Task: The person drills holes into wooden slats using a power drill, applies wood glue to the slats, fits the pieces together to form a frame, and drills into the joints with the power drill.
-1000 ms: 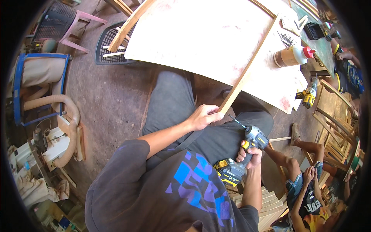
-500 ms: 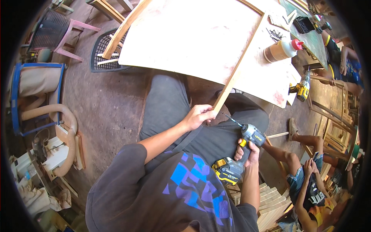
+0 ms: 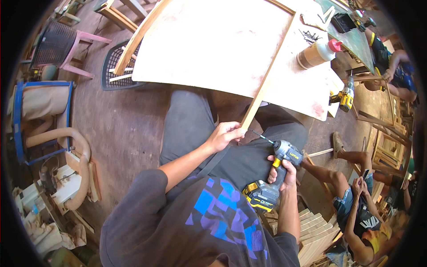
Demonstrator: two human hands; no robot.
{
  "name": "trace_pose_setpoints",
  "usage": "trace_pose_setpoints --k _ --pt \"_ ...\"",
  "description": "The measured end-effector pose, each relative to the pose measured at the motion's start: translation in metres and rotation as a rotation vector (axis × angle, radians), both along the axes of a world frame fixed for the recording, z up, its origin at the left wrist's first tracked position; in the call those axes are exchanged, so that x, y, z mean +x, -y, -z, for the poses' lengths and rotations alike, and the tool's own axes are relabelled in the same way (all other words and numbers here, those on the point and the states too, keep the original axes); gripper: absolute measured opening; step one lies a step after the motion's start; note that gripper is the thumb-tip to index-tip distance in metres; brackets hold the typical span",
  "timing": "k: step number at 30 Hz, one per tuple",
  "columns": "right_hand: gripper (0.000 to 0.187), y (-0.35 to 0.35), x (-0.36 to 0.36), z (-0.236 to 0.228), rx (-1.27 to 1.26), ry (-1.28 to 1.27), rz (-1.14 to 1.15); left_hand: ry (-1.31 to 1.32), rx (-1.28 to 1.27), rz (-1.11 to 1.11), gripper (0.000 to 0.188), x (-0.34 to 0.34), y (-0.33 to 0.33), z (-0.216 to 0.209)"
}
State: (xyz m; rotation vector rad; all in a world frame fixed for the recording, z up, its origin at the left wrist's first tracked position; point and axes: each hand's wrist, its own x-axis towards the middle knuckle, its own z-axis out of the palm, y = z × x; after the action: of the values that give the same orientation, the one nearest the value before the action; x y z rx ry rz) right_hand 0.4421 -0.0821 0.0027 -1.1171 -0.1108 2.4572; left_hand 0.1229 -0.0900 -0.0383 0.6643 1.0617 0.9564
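Observation:
My left hand (image 3: 226,135) pinches the near end of a slim wooden strip (image 3: 262,91), one side of a frame lying on the white board (image 3: 200,53). This end juts past the board's edge, over my lap. In my right hand (image 3: 288,175) is a grey-and-yellow cordless impact driver (image 3: 288,152), gripped by its handle. Its long thin bit (image 3: 262,136) points left at the strip's end, beside my left fingers. The tip looks at or very close to the wood; I cannot tell whether it touches.
On the board's right stand a brown-and-white glue bottle (image 3: 316,54) with a red cap and a pile of dark screws (image 3: 310,36). A second yellow drill (image 3: 346,99) is at its right edge. A black basket (image 3: 106,73) sits left. A seated person (image 3: 351,196) holds a phone at right.
The impact driver has shifted slightly left and up, bringing its bit closer to the strip's end. My left hand keeps its pinch. The view has shifted a little.

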Motion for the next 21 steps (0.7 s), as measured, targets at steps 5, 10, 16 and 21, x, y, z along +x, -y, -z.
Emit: trace_pose_setpoints --k 5,10,16,21 --pt "0.059 -0.0009 0.0020 0.0048 0.010 0.015 -0.029 0.018 -0.012 -0.016 0.046 -0.0002 0.0026 0.0043" --pt "0.063 -0.0003 0.0009 0.0026 0.021 0.034 -0.015 0.008 0.005 -0.013 0.044 0.0001 -0.0001 0.0001" --pt "0.063 -0.0003 -0.0003 0.0020 0.033 0.011 0.000 0.015 0.024 -0.009 0.044 0.0001 -0.0016 -0.0007" --pt "0.064 -0.0002 0.0000 0.0026 0.025 -0.006 0.005 -0.012 0.009 0.014 0.044 -0.0006 -0.0012 -0.0008"
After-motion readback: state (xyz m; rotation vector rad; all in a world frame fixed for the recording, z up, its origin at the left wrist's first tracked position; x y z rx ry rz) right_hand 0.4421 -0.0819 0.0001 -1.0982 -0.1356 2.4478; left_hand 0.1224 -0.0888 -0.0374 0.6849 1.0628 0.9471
